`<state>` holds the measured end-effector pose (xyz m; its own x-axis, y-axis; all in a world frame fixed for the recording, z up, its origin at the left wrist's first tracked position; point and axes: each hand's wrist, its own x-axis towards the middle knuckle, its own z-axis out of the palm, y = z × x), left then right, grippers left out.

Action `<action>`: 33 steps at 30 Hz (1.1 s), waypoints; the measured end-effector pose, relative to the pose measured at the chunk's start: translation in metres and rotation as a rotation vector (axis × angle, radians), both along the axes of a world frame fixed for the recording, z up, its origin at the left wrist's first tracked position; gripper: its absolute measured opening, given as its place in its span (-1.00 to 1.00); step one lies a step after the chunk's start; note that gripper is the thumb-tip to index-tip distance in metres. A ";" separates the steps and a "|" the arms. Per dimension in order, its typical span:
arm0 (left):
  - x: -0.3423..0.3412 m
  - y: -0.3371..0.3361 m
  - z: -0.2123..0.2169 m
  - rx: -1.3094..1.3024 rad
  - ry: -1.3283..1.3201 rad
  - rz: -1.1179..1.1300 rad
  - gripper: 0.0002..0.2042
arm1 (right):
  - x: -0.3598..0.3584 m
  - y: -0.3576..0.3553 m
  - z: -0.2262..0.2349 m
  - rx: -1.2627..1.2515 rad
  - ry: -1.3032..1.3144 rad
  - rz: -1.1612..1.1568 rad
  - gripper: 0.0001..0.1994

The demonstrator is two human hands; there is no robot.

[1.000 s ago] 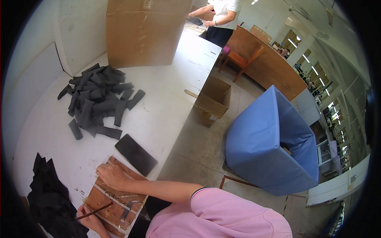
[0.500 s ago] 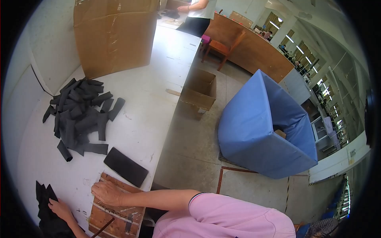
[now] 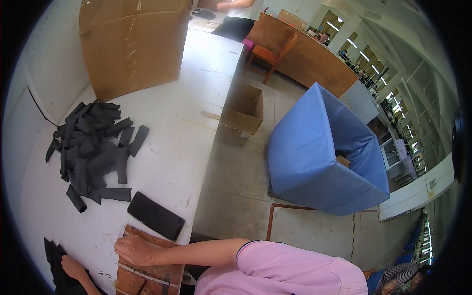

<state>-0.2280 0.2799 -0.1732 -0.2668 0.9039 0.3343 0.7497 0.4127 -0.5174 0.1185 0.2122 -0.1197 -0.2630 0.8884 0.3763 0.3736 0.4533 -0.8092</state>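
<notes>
My right hand (image 3: 135,250) lies flat, palm down, on a brown wooden board (image 3: 147,275) at the near edge of the white table (image 3: 187,132); its fingers are spread and hold nothing. My left hand (image 3: 73,268) is at the lower left, fingers curled into a dark stack of black fabric pieces (image 3: 55,255). A black phone (image 3: 156,222) lies just beyond the board. Farther back on the table sits a loose heap of black rolled strips (image 3: 91,147).
A large cardboard box (image 3: 132,44) stands at the table's far end. On the floor to the right are a small open carton (image 3: 243,110) and a big blue fabric bin (image 3: 324,157). Another person (image 3: 236,19) stands at the far end near a wooden chair (image 3: 268,54).
My left hand has left the wooden board and gone left onto the black fabric stack. My right hand has stayed on the board. The view has tilted a little.
</notes>
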 end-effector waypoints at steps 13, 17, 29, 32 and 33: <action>-0.013 -0.010 -0.010 0.083 0.101 -0.175 -0.89 | 0.001 0.000 0.002 -0.005 0.044 -0.004 -0.86; 0.005 -0.010 0.004 0.065 -0.006 -0.106 -0.90 | 0.001 0.000 0.003 0.005 0.033 -0.012 -0.87; 0.045 -0.026 0.021 0.105 -0.160 -0.122 -0.93 | 0.005 -0.003 0.005 0.037 0.003 -0.030 -0.87; 0.034 -0.039 0.026 0.112 -0.125 -0.032 -0.92 | -0.004 -0.005 0.005 0.066 0.011 0.000 -0.90; 0.053 -0.037 0.037 0.113 -0.093 0.057 -0.93 | -0.001 -0.004 -0.001 0.081 -0.021 -0.029 -0.89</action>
<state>-0.1750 0.2425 -0.1363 -0.3515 0.8443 0.4044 0.7656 0.5078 -0.3949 0.1171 0.2085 -0.1204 -0.2464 0.8628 0.4414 0.4041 0.5054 -0.7624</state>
